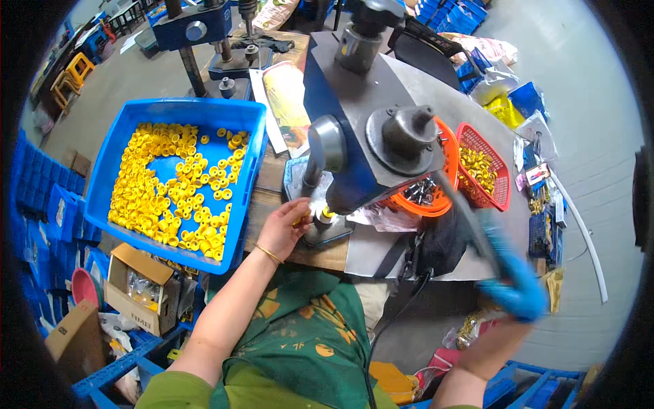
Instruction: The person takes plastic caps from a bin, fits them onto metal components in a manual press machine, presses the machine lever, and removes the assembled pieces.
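Note:
In front of me stands a dark blue hand press (354, 129) with a long metal lever (470, 221) slanting down to the right. My right hand (514, 286), in a blue glove and somewhat blurred, is closed around the lower end of that lever. Bare and wearing a bangle, my left hand (283, 228) is by the press base, its fingers pinched on a small yellow cap (298, 221). Another yellow cap (328, 213) sits under the press head, just right of my fingertips. The head partly hides that spot.
A blue tray (262, 119) of loose yellow caps lies to the left. Right of the press are an orange basket (446, 146) of metal parts and a red basket (505, 180) of brass-coloured pieces. A second press (194, 31) stands behind the tray. An open carton (153, 310) is lower left.

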Demonstrator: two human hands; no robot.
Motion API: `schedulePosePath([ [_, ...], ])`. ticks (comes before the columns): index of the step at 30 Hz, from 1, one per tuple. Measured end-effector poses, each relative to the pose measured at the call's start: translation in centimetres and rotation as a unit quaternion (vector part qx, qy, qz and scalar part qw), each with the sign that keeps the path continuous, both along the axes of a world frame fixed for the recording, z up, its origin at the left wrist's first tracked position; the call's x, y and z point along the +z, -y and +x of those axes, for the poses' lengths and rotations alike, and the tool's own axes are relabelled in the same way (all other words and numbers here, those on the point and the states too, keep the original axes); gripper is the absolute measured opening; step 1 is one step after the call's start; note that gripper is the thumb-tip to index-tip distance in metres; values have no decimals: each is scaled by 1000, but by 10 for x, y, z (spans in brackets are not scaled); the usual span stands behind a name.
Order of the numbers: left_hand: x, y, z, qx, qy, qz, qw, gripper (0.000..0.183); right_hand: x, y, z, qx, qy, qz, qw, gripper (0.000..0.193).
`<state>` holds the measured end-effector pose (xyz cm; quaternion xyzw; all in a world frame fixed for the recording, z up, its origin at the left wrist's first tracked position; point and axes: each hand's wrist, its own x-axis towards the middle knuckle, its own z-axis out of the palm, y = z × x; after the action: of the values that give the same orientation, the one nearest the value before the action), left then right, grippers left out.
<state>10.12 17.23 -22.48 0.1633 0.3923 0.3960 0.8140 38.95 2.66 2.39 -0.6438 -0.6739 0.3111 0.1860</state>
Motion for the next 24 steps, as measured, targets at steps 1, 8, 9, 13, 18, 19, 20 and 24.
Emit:
schedulePosePath([
  [1,-5,-1,4,-7,7,3,1000,21,-38,-7,-6,-14,-50,-81,995,74],
  [8,4,-2,8,-10,24,19,999,20,26,-41,22,172,-278,87,941,57],
  [9,8,-1,11,-14,27,24,999,20,38,-53,40,282,-430,162,842,51],
  [13,9,-4,10,38,51,-8,998,25,-33,-108,0,-67,-552,228,799,38],
  [18,1,-10,15,17,-22,14,1000,27,-226,-126,-93,72,-84,194,975,30],
  [19,-2,-12,14,11,-40,31,999,26,-246,-127,-97,41,-40,217,974,32],
  [20,-3,-14,15,7,-58,50,997,26,-253,-129,-99,38,-40,217,975,32],
  [24,-4,-19,30,-7,-189,103,976,25,-248,-135,-84,-32,-71,269,960,35],
])
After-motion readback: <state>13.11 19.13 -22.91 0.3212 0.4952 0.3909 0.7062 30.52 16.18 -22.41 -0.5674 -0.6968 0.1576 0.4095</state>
